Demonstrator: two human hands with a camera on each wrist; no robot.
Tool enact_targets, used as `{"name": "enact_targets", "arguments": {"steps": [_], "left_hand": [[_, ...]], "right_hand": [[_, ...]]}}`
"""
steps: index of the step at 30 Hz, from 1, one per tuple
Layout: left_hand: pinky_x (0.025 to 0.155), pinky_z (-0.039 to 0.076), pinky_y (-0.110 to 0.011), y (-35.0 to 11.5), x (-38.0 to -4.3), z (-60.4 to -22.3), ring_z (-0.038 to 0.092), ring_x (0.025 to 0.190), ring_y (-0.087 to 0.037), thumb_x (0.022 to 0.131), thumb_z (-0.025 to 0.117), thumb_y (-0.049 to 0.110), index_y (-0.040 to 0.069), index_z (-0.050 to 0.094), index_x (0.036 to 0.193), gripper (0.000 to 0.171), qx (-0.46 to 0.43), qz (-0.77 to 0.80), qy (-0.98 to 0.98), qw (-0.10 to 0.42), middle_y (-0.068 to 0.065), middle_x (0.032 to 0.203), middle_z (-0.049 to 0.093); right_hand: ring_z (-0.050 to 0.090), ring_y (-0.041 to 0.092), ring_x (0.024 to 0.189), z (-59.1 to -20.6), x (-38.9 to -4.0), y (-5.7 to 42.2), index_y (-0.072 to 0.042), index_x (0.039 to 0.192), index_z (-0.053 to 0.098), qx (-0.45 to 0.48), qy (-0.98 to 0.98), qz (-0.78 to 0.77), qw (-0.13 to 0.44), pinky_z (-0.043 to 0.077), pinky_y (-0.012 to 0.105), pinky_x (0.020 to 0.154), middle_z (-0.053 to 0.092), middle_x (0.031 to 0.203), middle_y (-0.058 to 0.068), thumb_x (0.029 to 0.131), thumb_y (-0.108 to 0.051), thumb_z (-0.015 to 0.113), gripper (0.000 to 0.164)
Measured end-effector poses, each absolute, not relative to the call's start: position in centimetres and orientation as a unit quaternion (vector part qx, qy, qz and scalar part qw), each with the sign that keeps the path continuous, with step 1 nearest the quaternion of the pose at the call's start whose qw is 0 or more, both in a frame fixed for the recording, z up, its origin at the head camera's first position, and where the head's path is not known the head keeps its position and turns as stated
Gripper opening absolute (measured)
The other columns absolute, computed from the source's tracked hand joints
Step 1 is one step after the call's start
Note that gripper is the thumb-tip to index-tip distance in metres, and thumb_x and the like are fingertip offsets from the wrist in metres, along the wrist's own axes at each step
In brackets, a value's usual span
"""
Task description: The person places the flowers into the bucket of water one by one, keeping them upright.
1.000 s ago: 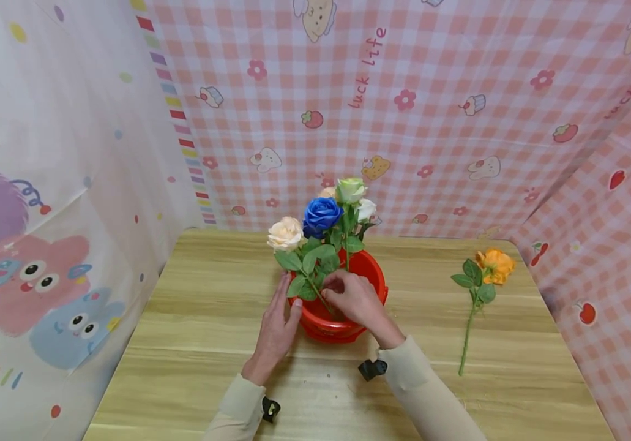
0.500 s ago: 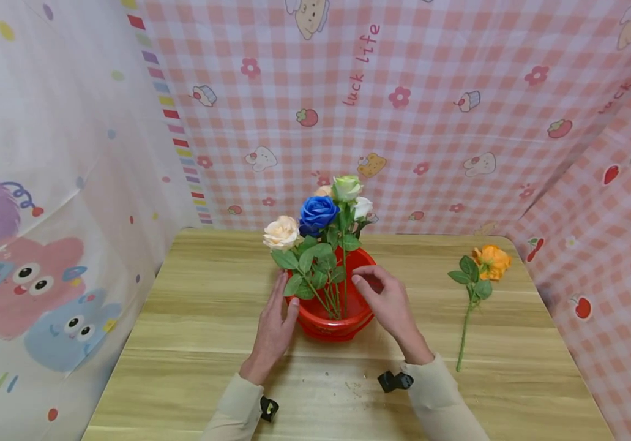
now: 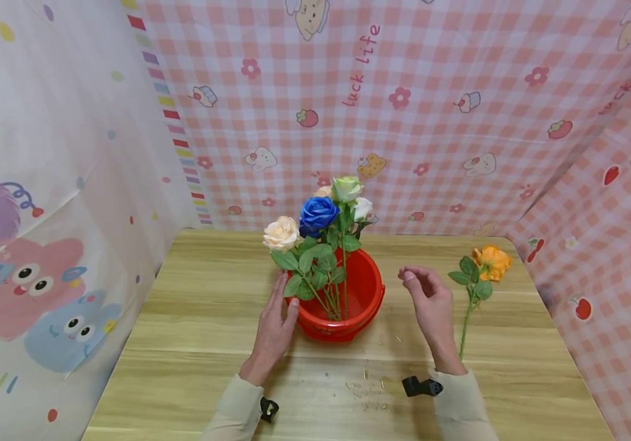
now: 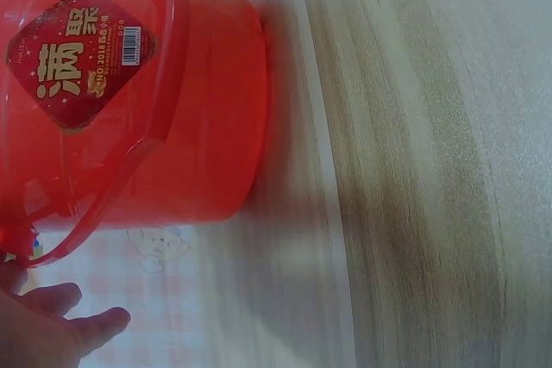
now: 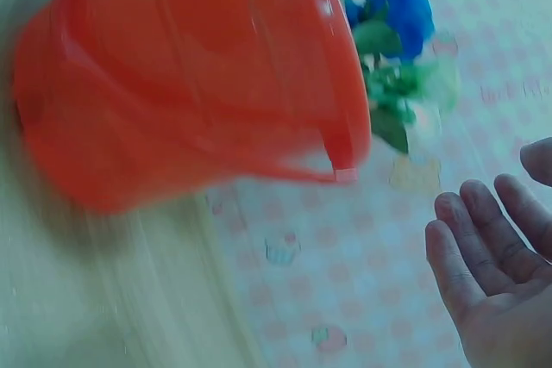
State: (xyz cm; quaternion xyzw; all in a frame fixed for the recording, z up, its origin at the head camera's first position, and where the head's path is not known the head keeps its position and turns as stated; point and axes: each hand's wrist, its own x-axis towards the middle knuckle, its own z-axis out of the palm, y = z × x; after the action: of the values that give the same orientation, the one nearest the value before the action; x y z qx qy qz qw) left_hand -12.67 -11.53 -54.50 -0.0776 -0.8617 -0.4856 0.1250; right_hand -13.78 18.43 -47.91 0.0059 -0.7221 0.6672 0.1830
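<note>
A red plastic bucket [image 3: 330, 332] stands on the table with several roses leaning in it. Among them are a blue rose [image 3: 318, 214], a peach rose [image 3: 281, 233], a pale green rose [image 3: 346, 188] and a white rose [image 3: 363, 209]. My left hand [image 3: 272, 334] rests against the bucket's left side, fingers extended; the left wrist view shows its fingers [image 4: 103, 325] by the handle's hinge. To the right of the bucket, my right hand [image 3: 433, 309] hovers with loosely bent fingers and holds nothing. Just beyond it lies an orange rose [image 3: 492, 263], its lower stem hidden behind my wrist.
Small clear bits [image 3: 367, 375] are scattered on the wooden table [image 3: 183, 343] in front of the bucket. A pink checked cloth [image 3: 420, 92] hangs behind, and a white printed cloth [image 3: 100, 73] borders the left side. The bucket's handle [image 4: 168, 84] hangs down its front.
My right hand has let go of the peach rose's stem, come out of the bucket and moved right toward the orange rose. My left hand has stayed at the bucket.
</note>
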Motion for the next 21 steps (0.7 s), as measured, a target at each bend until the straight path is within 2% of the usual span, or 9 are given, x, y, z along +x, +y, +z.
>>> {"name": "enact_targets", "arguments": {"steps": [6,11,21], "left_hand": [[0.122,0.03,-0.051,-11.5,-12.6,-54.5,0.031,0.152,-0.032,0.109,0.047,0.032,0.008,0.03,0.164,0.062,-0.079,-0.485,-0.862,0.127,-0.011,0.17,0.026],[0.121,0.03,-0.053,-11.4,-12.5,-54.4,0.031,0.152,-0.033,0.109,0.048,0.031,0.008,0.03,0.164,0.062,-0.079,-0.486,-0.861,0.127,-0.01,0.17,0.026],[0.121,0.031,-0.053,-11.4,-12.5,-54.4,0.032,0.152,-0.034,0.109,0.048,0.031,0.009,0.029,0.164,0.062,-0.08,-0.484,-0.862,0.131,-0.011,0.17,0.027]], "right_hand": [[0.071,0.012,0.097,-48.7,-13.7,20.7,0.015,0.117,0.064,-0.028,-0.686,0.693,0.221,0.058,0.02,0.086,0.073,0.104,0.002,0.104,-0.013,0.063,0.031],[0.073,0.013,0.095,-49.2,-13.5,22.4,0.018,0.118,0.062,-0.048,-0.656,0.714,0.241,0.059,0.021,0.085,0.074,0.102,0.002,0.104,-0.012,0.063,0.033],[0.072,0.009,0.091,-50.7,-13.3,25.4,0.015,0.12,0.062,-0.114,-0.637,0.722,0.244,0.058,0.018,0.083,0.074,0.099,-0.003,0.104,-0.011,0.062,0.031]]}}
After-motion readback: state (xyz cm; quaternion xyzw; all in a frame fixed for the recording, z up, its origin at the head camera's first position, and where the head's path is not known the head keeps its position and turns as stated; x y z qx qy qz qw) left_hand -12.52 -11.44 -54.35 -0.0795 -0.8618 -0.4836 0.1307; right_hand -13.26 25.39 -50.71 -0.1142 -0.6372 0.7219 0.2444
